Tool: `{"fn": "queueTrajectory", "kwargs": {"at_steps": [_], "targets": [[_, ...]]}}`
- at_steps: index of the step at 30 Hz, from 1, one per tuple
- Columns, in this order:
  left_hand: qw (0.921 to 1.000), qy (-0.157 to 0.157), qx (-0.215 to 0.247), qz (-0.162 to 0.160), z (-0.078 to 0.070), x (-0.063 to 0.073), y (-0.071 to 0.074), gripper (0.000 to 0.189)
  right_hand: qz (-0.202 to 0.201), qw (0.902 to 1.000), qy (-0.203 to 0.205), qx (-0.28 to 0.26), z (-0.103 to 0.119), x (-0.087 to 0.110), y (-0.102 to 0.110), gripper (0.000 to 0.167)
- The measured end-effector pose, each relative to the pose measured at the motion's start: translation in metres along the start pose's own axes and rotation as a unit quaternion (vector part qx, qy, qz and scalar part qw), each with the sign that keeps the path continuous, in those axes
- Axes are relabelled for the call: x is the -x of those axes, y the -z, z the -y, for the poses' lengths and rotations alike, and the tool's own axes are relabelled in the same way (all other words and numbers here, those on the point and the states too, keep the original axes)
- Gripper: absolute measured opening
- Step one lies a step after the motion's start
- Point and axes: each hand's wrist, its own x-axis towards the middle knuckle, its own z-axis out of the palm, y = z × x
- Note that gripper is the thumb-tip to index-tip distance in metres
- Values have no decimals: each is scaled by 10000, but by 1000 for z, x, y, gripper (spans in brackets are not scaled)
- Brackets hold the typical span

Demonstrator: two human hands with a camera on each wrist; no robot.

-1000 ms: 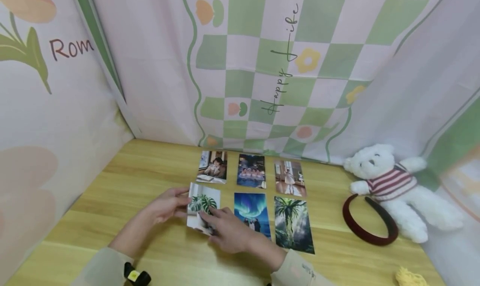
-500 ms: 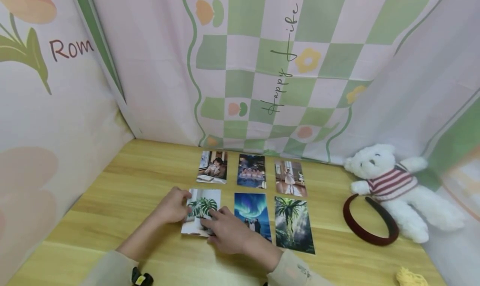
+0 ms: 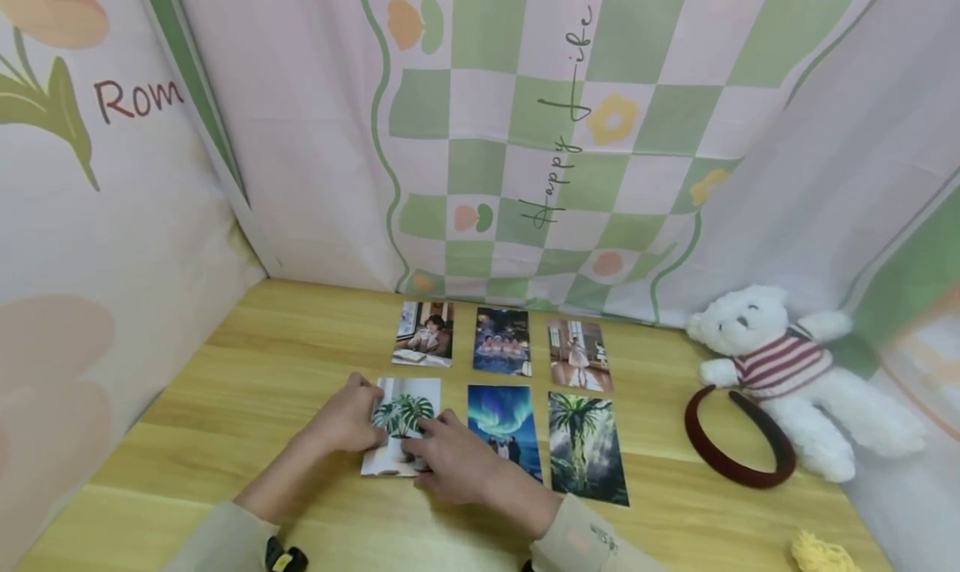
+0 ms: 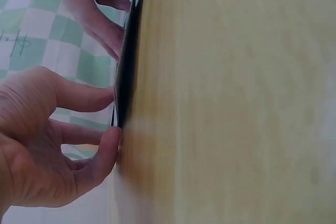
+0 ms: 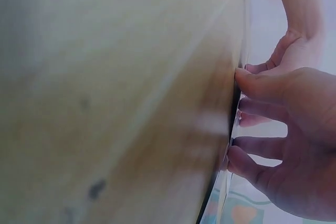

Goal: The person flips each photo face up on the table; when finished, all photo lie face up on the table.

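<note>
A photo card of a potted leafy plant (image 3: 401,411) lies at the left of the front row of cards. At its left edge my left hand (image 3: 347,413) holds it with bent fingers and thumb. My right hand (image 3: 461,462) holds its lower right part, the index finger over the picture. In the left wrist view the card is seen edge-on (image 4: 125,72), with a dark shadow beneath it. Beside it lie an aurora card (image 3: 501,413), partly covered by my right hand, and a jungle plant card (image 3: 585,443).
A back row has a reading-person card (image 3: 424,333), a night pool card (image 3: 502,341) and a dancer card (image 3: 579,355). To the right are a white teddy bear (image 3: 783,368), a dark red headband (image 3: 738,476) and yellow yarn (image 3: 821,553). A checkered curtain (image 3: 487,109) hangs behind the wooden table (image 3: 225,372).
The plant card has come down toward me and flatter against the table. My left hand has shifted from beside its upper left to its left edge. My right hand stays at the card.
</note>
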Motion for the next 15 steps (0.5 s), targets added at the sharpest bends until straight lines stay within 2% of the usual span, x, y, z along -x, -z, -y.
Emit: {"fn": "queueTrajectory", "kwargs": {"at_steps": [5,9,13,15], "targets": [[9998,23,-193,2,-1,0,-2,67,-39,10000,72,14,-2,-1,0,51],[9994,47,-345,52,0,0,-4,68,-126,9994,18,-328,-3,0,-1,48],[9995,48,-306,49,2,-1,-1,68,-468,9970,10,-615,-5,6,4,46],[9997,-47,-227,2,2,-3,2,63,-717,9952,58,-668,-9,10,8,46]]}}
